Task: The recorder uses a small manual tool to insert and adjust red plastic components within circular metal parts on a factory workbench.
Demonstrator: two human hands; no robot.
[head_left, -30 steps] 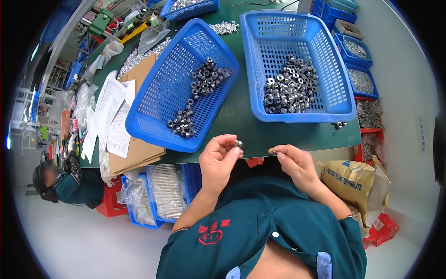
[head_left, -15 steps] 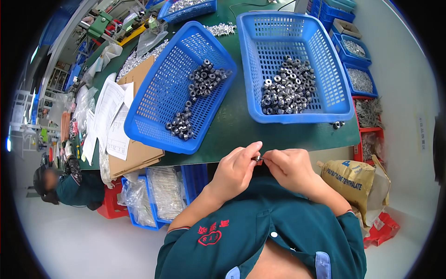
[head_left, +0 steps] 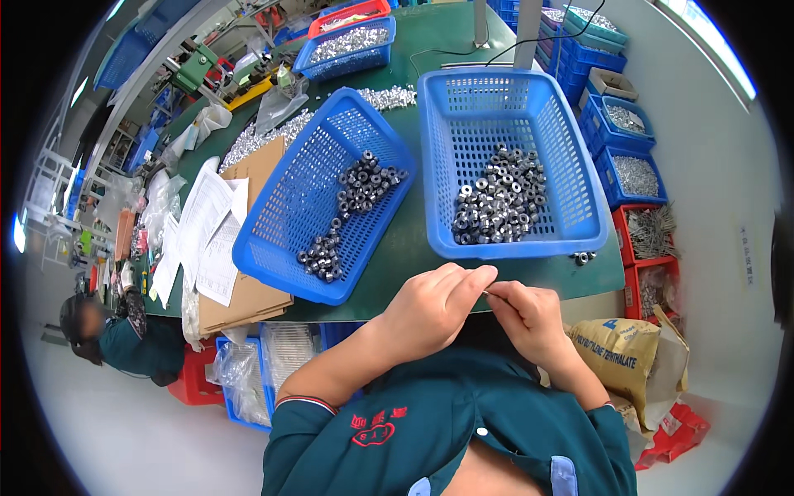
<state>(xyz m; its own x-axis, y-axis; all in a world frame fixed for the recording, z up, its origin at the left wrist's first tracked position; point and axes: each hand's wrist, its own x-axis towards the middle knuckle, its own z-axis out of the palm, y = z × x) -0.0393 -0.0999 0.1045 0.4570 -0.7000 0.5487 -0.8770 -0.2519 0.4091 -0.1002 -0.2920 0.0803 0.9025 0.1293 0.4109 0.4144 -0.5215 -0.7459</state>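
Above the table's near edge, my left hand (head_left: 434,310) and my right hand (head_left: 529,318) meet fingertip to fingertip. The left fingers are closed in a pinch; the small metal ring seen there half a second ago is now hidden behind them. A thin metal pin (head_left: 489,292) pokes out of my right hand's pinch toward the left fingertips. Beyond my hands stands a blue basket (head_left: 521,250) with a heap of steel rings (head_left: 500,198). Left of it, a second blue basket (head_left: 318,291), set at a slant, holds fewer rings (head_left: 364,186).
A few loose rings (head_left: 583,258) lie by the right basket's near corner. Papers (head_left: 203,211) on cardboard (head_left: 244,307) cover the table's left. Small shiny parts (head_left: 389,97) are spread behind the baskets. Bins (head_left: 637,176) stack at right above a yellow sack (head_left: 616,347). A person (head_left: 136,343) sits far left.
The view has tilted up, so the table and baskets appear lower. My hands stay together, my left hand turned so its fingers cover the ring.
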